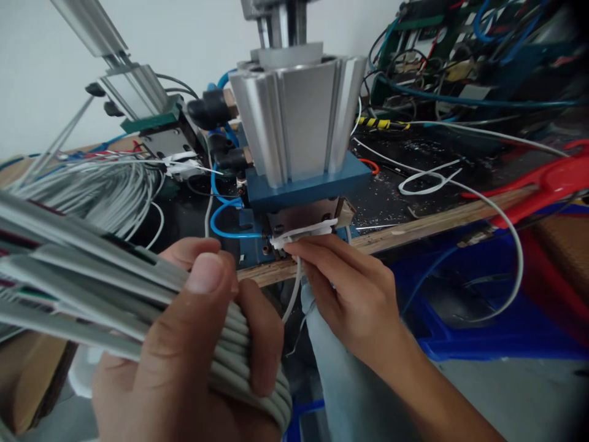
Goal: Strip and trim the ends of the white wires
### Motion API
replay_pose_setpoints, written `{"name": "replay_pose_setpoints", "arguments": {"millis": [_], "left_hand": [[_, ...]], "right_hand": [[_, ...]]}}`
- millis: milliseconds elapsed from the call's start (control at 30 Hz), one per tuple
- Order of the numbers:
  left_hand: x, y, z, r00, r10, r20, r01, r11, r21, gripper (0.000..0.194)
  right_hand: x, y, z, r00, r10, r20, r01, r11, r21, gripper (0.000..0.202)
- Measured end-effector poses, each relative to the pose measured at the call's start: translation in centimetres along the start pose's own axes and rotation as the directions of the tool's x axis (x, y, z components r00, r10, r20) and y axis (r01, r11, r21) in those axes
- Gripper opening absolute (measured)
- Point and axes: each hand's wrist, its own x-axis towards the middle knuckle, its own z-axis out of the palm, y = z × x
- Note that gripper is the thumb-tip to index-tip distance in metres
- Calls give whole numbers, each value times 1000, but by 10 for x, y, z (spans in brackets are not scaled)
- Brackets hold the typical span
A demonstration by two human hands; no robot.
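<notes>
My left hand [177, 350] is closed around a thick bundle of grey cables [251, 350]. Their cut ends point left, and some show thin dark red, green and black inner wires. At the front of a pneumatic press [301, 123], my right hand [352, 288] pinches a single grey cable [295, 288] near its upper end. That cable hangs down below the fingertips. A ragged white strip [306, 232] lies across the press opening, just above the right fingers. The cable's tip is hidden by the fingers and the strip.
A second press [138, 92] stands at the back left, beside a large coil of grey cable [105, 199]. Red air gun [547, 184] sits at the right edge. Blue crates [442, 331] are below the wooden bench edge [391, 236]. Loose cable loops over the right side.
</notes>
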Motion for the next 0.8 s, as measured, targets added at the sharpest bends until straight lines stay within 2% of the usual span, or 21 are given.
{"name": "replay_pose_setpoints", "arguments": {"millis": [167, 300, 400, 467, 533, 600, 633, 733, 800], "left_hand": [[-4, 3, 6, 999, -17, -34, 16, 1000, -19, 11], [-10, 13, 10, 983, -159, -88, 153, 986, -66, 13], [-11, 15, 10, 973, -202, -109, 193, 977, -90, 13], [-8, 12, 7, 979, -178, -96, 172, 982, -72, 11], [-4, 7, 3, 991, -95, -97, 92, 995, -32, 11], [-1, 3, 1, 993, -15, -117, 15, 1000, 2, 17], [0, 2, 0, 993, -14, -120, 14, 1000, 0, 19], [-2, 5, 4, 978, -157, -137, 150, 987, -65, 19], [-5, 8, 8, 966, -208, -151, 195, 976, -99, 21]], "right_hand": [[-3, -1, 2, 999, 4, -39, -6, 997, -75, 34], [-2, -2, 2, 999, -1, -47, -2, 998, -69, 32], [0, -2, 2, 999, -1, -44, -2, 998, -62, 31], [0, -2, 2, 999, -4, -42, 1, 998, -66, 30], [-1, -2, 1, 1000, -2, -27, 0, 998, -66, 31], [-2, -1, 1, 1000, -1, -17, 0, 998, -63, 34], [-3, 0, 1, 1000, -3, -14, 2, 998, -63, 36], [-4, 1, 2, 1000, -8, -24, 7, 997, -71, 37], [-3, 1, 3, 999, -15, -32, 13, 997, -72, 36]]}}
